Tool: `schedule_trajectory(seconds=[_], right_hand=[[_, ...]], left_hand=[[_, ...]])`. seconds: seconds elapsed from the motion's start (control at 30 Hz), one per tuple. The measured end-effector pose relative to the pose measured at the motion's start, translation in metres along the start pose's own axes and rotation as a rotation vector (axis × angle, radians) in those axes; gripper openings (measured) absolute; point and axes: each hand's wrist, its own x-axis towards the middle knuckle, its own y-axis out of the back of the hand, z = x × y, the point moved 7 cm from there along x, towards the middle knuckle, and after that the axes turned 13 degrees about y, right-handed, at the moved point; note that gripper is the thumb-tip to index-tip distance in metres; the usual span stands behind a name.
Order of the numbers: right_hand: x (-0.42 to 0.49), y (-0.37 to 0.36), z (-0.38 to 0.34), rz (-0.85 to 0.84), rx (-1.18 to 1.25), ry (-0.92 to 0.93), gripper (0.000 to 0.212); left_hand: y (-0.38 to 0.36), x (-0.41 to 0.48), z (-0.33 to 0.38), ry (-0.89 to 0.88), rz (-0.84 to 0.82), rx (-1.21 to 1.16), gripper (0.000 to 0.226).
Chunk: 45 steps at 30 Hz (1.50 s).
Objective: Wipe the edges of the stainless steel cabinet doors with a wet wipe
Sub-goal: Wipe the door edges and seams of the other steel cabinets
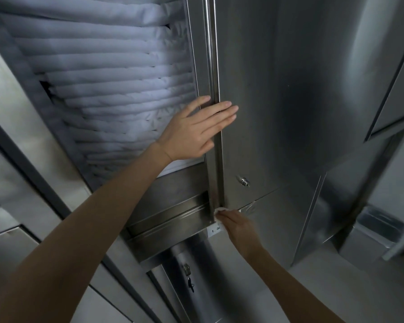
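Head view: the left hand (196,129) lies flat, fingers straight, across the vertical edge of the door (278,101). At the door's bottom corner the right hand (239,227) pinches the wet wipe (221,209). The wipe looks soft, limp and light, and is best held bunched under the fingertips.

At centre, the cabinet door edge (214,66) is touched by the left hand (194,130). Below, a wet wipe (221,209) is held by the right hand (238,226).

Folded white linens (117,85) lie stacked inside the steel cabinet (173,190).
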Motion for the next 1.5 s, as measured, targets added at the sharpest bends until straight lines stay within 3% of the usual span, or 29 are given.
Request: schedule_trajectory(seconds=[0.13, 0.27, 0.37, 0.4, 0.53, 0.6, 0.83, 0.97, 1.07, 1.2, 1.3, 1.5], right_hand=[[-0.005, -0.010, -0.007, 0.092, 0.095, -0.293, 0.043], [0.002, -0.016, 0.003, -0.191, 0.101, -0.357, 0.043], [0.006, -0.008, 0.007, -0.310, 0.126, -0.328, 0.039], [0.012, 0.004, 0.006, -0.262, 0.107, -0.328, 0.038], [0.047, 0.068, -0.014, 0.276, 0.123, -0.211, 0.029], [0.065, 0.073, -0.022, 0.371, 0.133, -0.159, 0.027], [0.029, 0.038, -0.028, 0.292, 0.066, -0.165, 0.029], [0.089, 0.079, -0.025, 0.624, 0.163, -0.131, 0.019], [0.114, 0.093, -0.026, 0.714, 0.154, -0.093, 0.014], [0.056, 0.058, -0.029, 0.540, 0.085, -0.147, 0.025], [0.048, 0.052, -0.029, 0.404, 0.070, -0.090, 0.028], [0.112, 0.090, -0.025, 0.683, 0.142, -0.098, 0.013]], left_hand=[[0.003, 0.001, 0.001, 0.018, -0.006, 0.010, 0.053], [0.005, 0.002, 0.001, 0.020, -0.046, 0.001, 0.053], [0.007, 0.001, 0.001, 0.008, -0.059, 0.033, 0.053], [0.008, 0.000, 0.001, -0.002, -0.064, 0.042, 0.053], [0.011, 0.003, -0.004, -0.054, -0.086, 0.034, 0.052], [0.012, 0.004, -0.007, -0.092, -0.091, 0.055, 0.050], [0.020, 0.012, -0.022, -0.012, 0.035, 0.008, 0.048], [0.016, 0.011, -0.021, 0.010, 0.041, -0.020, 0.048], [0.014, 0.010, -0.020, 0.015, 0.040, -0.027, 0.050], [0.013, 0.010, -0.020, 0.019, 0.029, -0.033, 0.051], [0.015, 0.010, -0.019, 0.024, 0.029, -0.035, 0.051], [0.015, 0.010, -0.018, 0.043, -0.032, -0.024, 0.053]])
